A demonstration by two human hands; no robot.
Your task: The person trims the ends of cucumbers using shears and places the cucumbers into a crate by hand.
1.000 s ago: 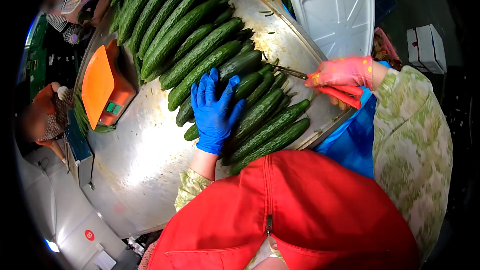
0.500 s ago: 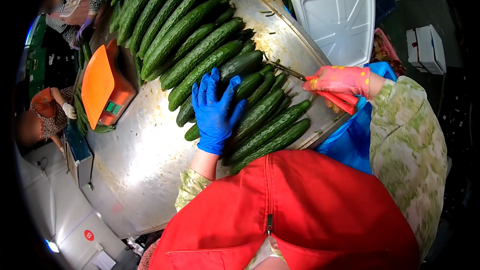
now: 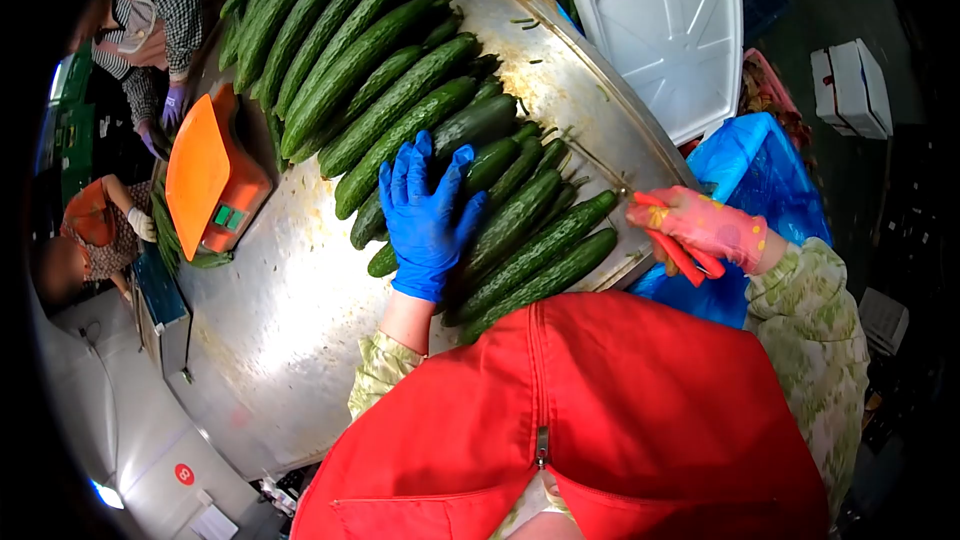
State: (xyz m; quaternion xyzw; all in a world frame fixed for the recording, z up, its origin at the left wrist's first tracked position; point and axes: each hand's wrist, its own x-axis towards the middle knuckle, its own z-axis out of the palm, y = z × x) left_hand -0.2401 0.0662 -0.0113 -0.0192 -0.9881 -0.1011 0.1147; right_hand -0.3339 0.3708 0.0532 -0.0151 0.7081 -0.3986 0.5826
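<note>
Cucumbers (image 3: 400, 120) lie side by side in a long row on the metal table (image 3: 270, 340). My left hand (image 3: 424, 220), in a blue glove, rests on the near part of the row with its fingers spread. In a pink glove, my right hand (image 3: 700, 225) is closed round the red handles of scissors (image 3: 668, 238). The thin blades point up and left towards the stem ends of the cucumbers, near the table's right edge.
An orange scale (image 3: 222, 185) stands left of the cucumbers. Beyond the table's right edge are a white lid (image 3: 668, 45), a blue plastic bag (image 3: 745, 165) and a white box (image 3: 850, 88). Two co-workers (image 3: 165, 25) are at the far left.
My right hand has moved down and towards me with the scissors, whose blades now lie farther from the upper stems. My left hand has hardly moved. A co-worker's gloved hands have come nearer the scale.
</note>
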